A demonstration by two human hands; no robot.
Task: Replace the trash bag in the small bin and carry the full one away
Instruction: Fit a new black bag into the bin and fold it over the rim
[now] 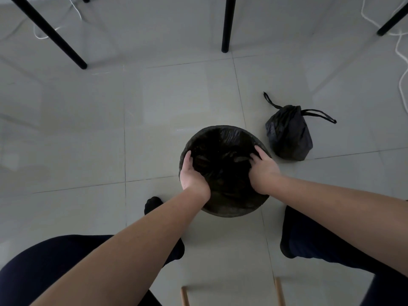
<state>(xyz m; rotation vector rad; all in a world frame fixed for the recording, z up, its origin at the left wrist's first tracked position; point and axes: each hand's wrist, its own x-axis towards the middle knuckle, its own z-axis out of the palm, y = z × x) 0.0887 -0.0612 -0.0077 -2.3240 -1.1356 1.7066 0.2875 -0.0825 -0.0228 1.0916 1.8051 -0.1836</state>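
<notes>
Pale tiled floor (88,129), with black table legs (227,23) and white cables (400,62) at the far side. The bin (220,128) stands in the middle, a black liner (220,149) draped over its rim. Both hands reach into its mouth. The left hand (192,173) sits against the left inner wall, thumb up along the liner; its fingers go down into the dark and I cannot tell how they lie. The right hand (262,171) lies on the right inner wall, fingers spread flat, pressing the liner. The full bag (289,135), drawn tight, sits on the floor just right of the bin, beyond the right hand, untouched.
</notes>
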